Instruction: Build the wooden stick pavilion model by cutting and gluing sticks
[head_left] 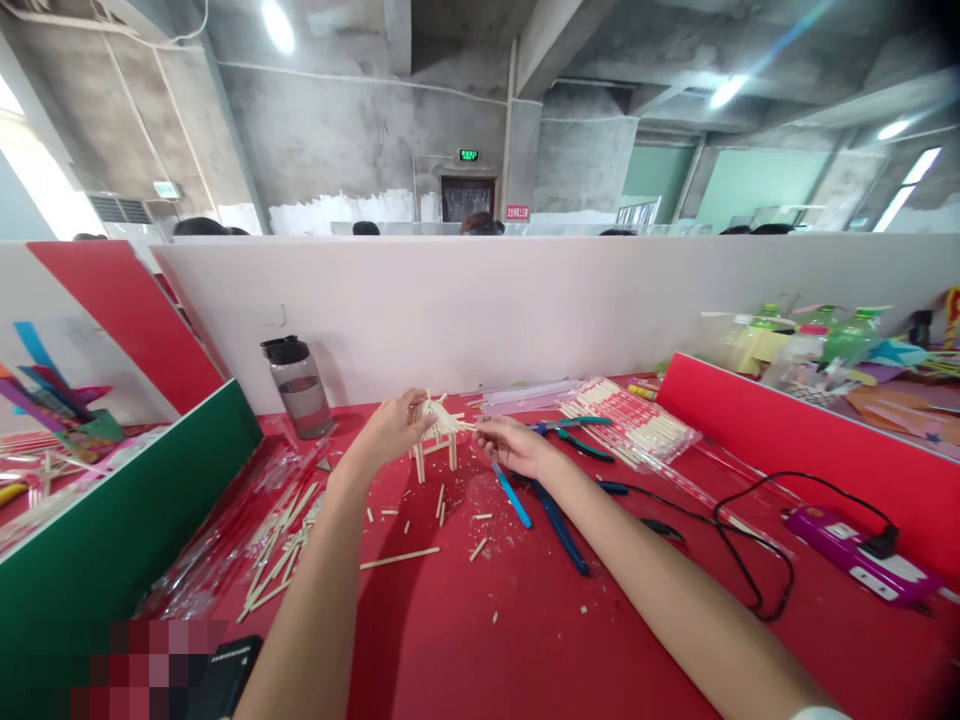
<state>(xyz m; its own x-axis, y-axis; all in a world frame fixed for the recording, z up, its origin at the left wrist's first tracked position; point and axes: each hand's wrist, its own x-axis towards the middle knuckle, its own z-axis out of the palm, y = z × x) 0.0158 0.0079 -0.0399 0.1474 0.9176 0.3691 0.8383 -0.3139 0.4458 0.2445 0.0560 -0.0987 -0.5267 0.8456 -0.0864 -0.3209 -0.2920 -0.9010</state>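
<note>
A small table-like frame made of pale wooden sticks stands on legs on the red tabletop. My left hand grips its left side, fingers curled over the top. To its right, my right hand is closed in a pinch on a thin wooden stick at the frame's edge; the fingertips partly hide it. A slim blue tool lies beneath the right hand. Near the right wrist are blue-handled pliers and teal-handled pliers. Stick offcuts and crumbs are scattered in front of the frame.
Loose sticks and clear plastic wrapping lie at left, near a water bottle. Packaged sticks are at back right. A black cable runs to a purple power strip. Green and red partitions flank the table.
</note>
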